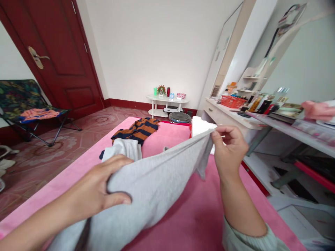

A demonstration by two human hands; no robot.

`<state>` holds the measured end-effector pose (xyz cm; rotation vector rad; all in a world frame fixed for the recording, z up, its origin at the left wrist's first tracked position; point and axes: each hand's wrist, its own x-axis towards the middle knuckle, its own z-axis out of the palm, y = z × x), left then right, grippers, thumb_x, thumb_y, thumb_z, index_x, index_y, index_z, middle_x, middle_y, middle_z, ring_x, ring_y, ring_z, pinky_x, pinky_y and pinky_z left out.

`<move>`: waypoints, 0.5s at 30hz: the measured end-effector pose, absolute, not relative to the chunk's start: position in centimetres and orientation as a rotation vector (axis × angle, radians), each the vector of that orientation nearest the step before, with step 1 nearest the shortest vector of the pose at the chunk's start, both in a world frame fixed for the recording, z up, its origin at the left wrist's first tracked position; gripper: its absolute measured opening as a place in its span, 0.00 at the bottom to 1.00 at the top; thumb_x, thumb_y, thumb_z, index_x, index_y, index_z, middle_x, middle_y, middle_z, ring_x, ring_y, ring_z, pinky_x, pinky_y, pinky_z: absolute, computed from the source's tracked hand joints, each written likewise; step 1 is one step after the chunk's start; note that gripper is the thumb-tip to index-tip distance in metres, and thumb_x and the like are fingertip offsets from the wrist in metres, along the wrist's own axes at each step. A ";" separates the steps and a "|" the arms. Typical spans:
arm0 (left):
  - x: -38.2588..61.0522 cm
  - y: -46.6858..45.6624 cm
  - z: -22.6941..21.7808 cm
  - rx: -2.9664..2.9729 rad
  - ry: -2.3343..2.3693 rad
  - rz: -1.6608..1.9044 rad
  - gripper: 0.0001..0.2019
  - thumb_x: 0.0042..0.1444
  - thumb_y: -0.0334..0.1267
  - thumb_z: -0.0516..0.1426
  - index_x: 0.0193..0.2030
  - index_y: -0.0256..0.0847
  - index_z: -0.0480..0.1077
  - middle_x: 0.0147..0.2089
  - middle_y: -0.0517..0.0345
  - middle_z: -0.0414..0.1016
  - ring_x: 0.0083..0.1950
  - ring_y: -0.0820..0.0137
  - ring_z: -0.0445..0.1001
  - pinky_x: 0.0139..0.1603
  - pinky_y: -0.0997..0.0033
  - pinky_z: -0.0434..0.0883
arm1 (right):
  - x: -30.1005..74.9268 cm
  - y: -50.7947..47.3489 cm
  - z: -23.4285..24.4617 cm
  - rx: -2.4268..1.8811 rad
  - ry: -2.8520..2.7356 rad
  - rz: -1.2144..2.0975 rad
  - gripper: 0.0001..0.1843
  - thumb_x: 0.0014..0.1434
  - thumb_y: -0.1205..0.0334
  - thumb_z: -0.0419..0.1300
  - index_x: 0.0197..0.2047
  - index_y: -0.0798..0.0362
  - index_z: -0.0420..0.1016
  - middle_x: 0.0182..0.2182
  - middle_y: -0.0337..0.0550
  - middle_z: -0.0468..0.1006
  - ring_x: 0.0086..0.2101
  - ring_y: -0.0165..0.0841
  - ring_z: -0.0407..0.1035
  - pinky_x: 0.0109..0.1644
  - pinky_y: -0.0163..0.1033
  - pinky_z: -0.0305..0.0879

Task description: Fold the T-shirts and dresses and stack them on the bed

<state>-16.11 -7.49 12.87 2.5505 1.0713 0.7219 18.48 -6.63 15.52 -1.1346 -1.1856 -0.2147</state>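
A light grey garment [154,181] is stretched in the air between both hands above a pink bed sheet [193,216]. My left hand [102,188] grips its lower left part, thumb on top and fingers wrapped under the cloth. My right hand [230,146] pinches the garment's upper right corner between thumb and fingers. Beyond the hands, an orange and navy striped garment [138,129] lies on the sheet, with another pale grey piece [123,148] beside it and a folded white item [200,126] at the far right.
A desk [230,113] with a red basket [232,101] and bottles runs along the right. A small white table [167,103] stands at the far wall. A folding chair [28,108] and a dark red door [62,55] are on the left.
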 end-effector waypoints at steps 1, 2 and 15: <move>-15.4 -6.7 11.7 2.581 1.062 0.547 0.29 0.45 0.44 0.63 0.55 0.51 0.64 0.52 0.57 0.68 0.50 0.60 0.70 0.49 0.63 0.69 | 19.0 -6.1 14.9 -1.247 -1.259 -0.154 0.05 0.53 0.61 0.59 0.31 0.54 0.71 0.28 0.38 0.73 0.29 0.30 0.68 0.33 0.34 0.62; -14.8 -6.0 10.4 2.587 1.142 0.444 0.29 0.45 0.42 0.63 0.56 0.51 0.64 0.55 0.55 0.66 0.51 0.59 0.70 0.51 0.61 0.69 | 19.6 -5.5 14.3 -1.363 -1.334 -0.068 0.05 0.52 0.61 0.59 0.31 0.53 0.72 0.26 0.37 0.73 0.27 0.30 0.68 0.31 0.34 0.61; -9.4 -7.9 10.1 2.352 1.058 -0.383 0.27 0.42 0.46 0.61 0.52 0.41 0.70 0.43 0.49 0.77 0.42 0.56 0.76 0.39 0.64 0.72 | 21.6 -4.3 13.4 -1.417 -1.111 0.096 0.09 0.51 0.57 0.60 0.34 0.53 0.75 0.28 0.40 0.78 0.26 0.32 0.74 0.29 0.34 0.66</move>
